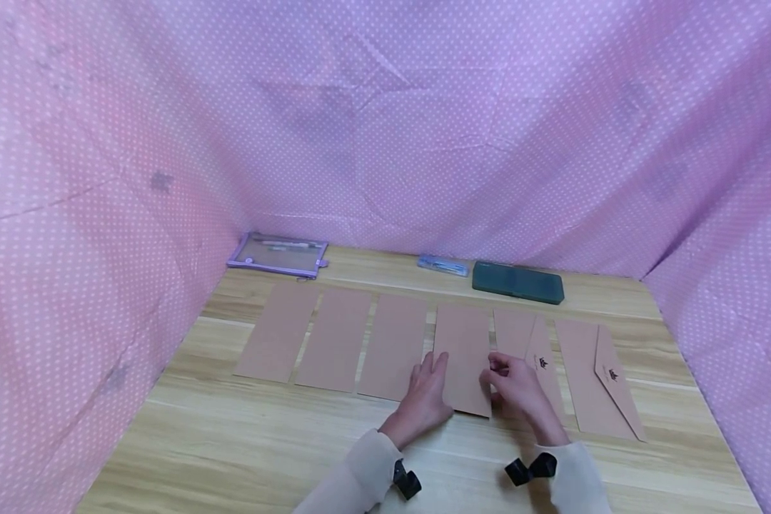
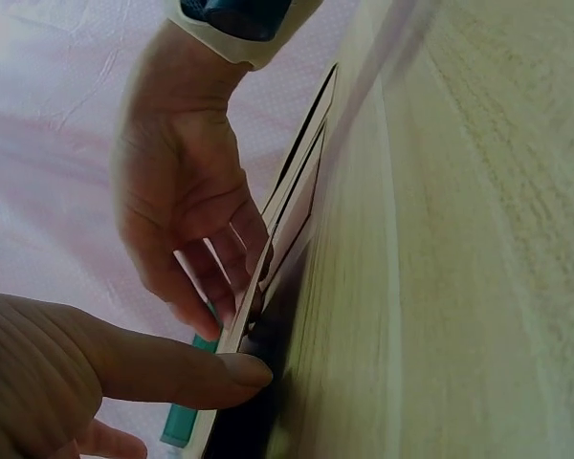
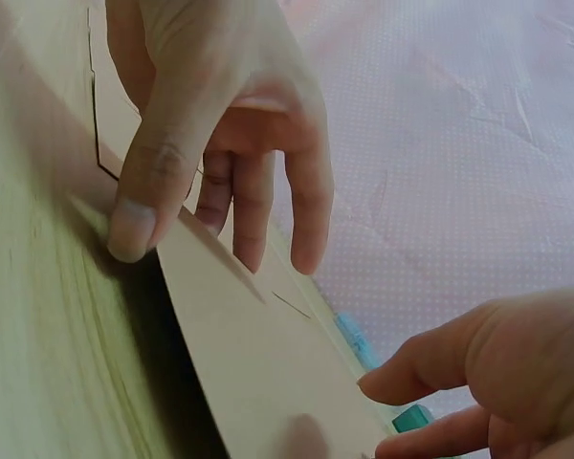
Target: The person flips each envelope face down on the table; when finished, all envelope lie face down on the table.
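Brown paper envelopes lie in a row across the table. Both hands are at one plain envelope [image 1: 462, 335], its near edge raised over a dark shadow in the wrist views. My left hand [image 1: 426, 394] rests at its left side, straight fingers touching the paper and thumb by the near corner. The right hand [image 1: 520, 385] pinches the right edge between curled fingers and thumb. Beneath that hand is an envelope [image 1: 517, 328] with its flap and black crown print facing up. Another flap-up envelope [image 1: 578, 371] lies at the row's right end.
Three plain envelopes, the middle one [image 1: 334, 339] among them, lie left of the hands. Behind the row are a purple-edged clear pouch [image 1: 283, 255] with pens, a small blue packet [image 1: 443, 265] and a dark green case [image 1: 517, 282]. Pink dotted cloth [image 1: 385, 143] surrounds the wooden table [image 1: 231, 442].
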The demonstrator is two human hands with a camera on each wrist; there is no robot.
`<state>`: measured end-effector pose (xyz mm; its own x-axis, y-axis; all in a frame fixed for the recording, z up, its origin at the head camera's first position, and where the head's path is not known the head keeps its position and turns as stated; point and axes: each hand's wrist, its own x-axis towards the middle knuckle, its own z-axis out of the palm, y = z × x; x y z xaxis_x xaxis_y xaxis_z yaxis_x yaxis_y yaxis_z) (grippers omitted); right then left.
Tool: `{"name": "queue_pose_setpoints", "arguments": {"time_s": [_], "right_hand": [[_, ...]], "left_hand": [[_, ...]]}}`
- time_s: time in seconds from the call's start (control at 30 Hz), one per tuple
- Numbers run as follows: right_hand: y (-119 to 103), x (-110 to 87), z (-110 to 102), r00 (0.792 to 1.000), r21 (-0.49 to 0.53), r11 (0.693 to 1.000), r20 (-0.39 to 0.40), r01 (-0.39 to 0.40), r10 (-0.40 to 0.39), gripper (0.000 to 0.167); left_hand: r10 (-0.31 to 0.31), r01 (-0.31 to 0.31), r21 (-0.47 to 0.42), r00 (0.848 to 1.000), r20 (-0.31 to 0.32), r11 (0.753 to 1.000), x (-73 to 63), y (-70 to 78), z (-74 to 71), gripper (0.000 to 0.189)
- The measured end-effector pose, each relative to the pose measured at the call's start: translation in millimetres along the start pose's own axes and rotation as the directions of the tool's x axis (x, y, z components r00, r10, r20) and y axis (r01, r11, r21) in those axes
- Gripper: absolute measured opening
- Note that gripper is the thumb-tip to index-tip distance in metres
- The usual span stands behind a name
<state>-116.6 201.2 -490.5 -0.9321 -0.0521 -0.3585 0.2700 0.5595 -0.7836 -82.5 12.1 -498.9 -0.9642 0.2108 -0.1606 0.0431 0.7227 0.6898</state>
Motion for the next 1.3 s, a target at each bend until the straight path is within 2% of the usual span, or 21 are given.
{"name": "queue_pose_setpoints", "arguments": {"time_s": [0.3, 0.5, 0.8, 1.03, 1.3], "right_hand": [[-1.8, -3.3, 2.0, 1.000, -0.044, 0.999, -0.007, 0.011, -0.011, 0.054], [-2.8, -5.2, 2.2, 1.000, -0.056, 0.998, -0.016, 0.025, -0.026, 0.053], [-4.2, -9.4, 4.2, 0.998, -0.074, 0.996, -0.038, 0.055, -0.058, 0.034], [-2.8, -9.8, 5.1, 0.999, -0.090, 0.996, -0.026, 0.023, -0.026, 0.053], [-0.6, -11.7, 3.9, 1.000, -0.062, 0.998, -0.009, 0.023, -0.023, 0.056]], "left_hand": [[0.004, -0.004, 0.059, 1.000, -0.013, 0.998, -1.4, 1.4, 0.7, 0.095], [0.028, -0.024, 0.114, 0.999, -0.040, 0.993, -1.6, 1.4, 3.8, 0.093], [0.030, -0.021, 0.167, 0.998, -0.053, 0.986, -1.3, 1.1, 6.4, 0.091], [0.036, -0.023, 0.210, 0.997, -0.062, 0.978, -1.3, 2.0, 6.3, 0.089], [0.036, -0.018, 0.261, 0.997, -0.062, 0.965, -3.8, 4.8, 5.8, 0.090]]}}
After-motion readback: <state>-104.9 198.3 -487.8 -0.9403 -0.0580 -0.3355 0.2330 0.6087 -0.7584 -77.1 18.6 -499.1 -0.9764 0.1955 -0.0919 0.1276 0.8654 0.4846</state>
